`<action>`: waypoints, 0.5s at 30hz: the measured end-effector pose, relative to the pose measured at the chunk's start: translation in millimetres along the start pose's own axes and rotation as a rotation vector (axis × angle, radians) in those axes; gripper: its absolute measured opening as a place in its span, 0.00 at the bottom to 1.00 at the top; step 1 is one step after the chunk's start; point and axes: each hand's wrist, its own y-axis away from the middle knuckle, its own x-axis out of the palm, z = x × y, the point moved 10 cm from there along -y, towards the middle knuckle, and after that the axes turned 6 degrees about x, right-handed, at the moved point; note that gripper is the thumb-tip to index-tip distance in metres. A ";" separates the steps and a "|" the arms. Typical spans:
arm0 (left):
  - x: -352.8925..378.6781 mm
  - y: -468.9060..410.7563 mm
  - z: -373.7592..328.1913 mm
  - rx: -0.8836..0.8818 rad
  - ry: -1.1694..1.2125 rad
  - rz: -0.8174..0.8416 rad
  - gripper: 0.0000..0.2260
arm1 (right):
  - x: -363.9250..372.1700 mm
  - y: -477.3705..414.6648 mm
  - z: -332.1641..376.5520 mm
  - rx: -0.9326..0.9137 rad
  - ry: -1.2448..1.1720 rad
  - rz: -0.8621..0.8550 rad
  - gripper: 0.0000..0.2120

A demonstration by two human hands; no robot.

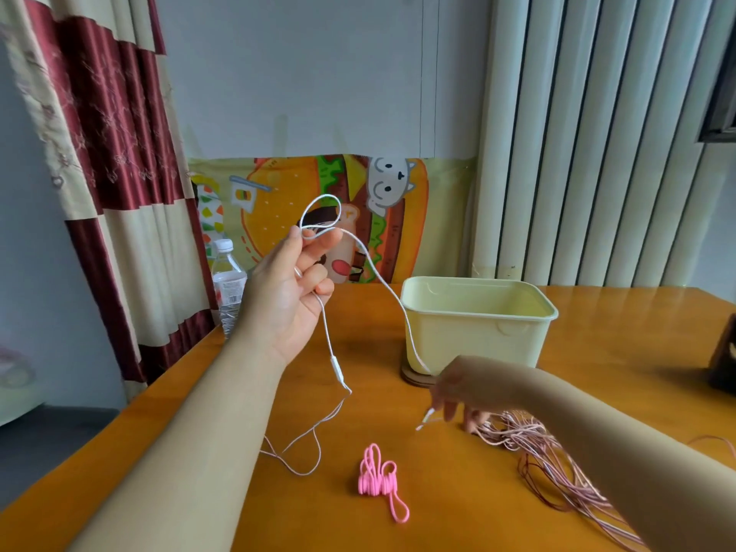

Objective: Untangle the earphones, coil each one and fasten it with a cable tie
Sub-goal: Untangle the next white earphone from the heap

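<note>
My left hand (pixel 292 288) is raised above the table and pinches a small loop of a white earphone cable (pixel 368 264) between thumb and fingers. From it one strand hangs down past the inline remote (pixel 337 368) to the tabletop; another runs right and down to my right hand (pixel 458 392). My right hand is low over the table, fingers curled downward, holding the cable near its plug (pixel 425 419). A pink coiled earphone (pixel 378 482) lies on the table in front. A bundle of thin pinkish cable ties (pixel 529 440) lies under and beside my right hand.
A pale yellow plastic tub (pixel 478 312) stands on a round wooden coaster at the table's middle back. A water bottle (pixel 228 284) stands at the left edge near the curtain. A dark object (pixel 723 364) sits at the right edge. The table is orange wood.
</note>
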 end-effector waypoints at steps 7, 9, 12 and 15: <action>-24.0 -3.7 3.7 -0.003 -0.049 -0.065 0.12 | -71.7 15.2 -19.4 0.180 -0.092 -0.200 0.21; -30.1 -3.2 12.2 -0.027 -0.093 -0.078 0.11 | -101.2 28.6 8.5 0.069 -0.037 -0.387 0.22; -38.1 -0.6 26.1 -0.078 -0.173 -0.085 0.11 | -139.1 59.9 54.7 -0.140 -0.009 -0.762 0.21; -50.8 2.9 35.2 -0.122 -0.299 -0.108 0.11 | -126.2 54.8 81.8 -0.222 -0.049 -0.712 0.18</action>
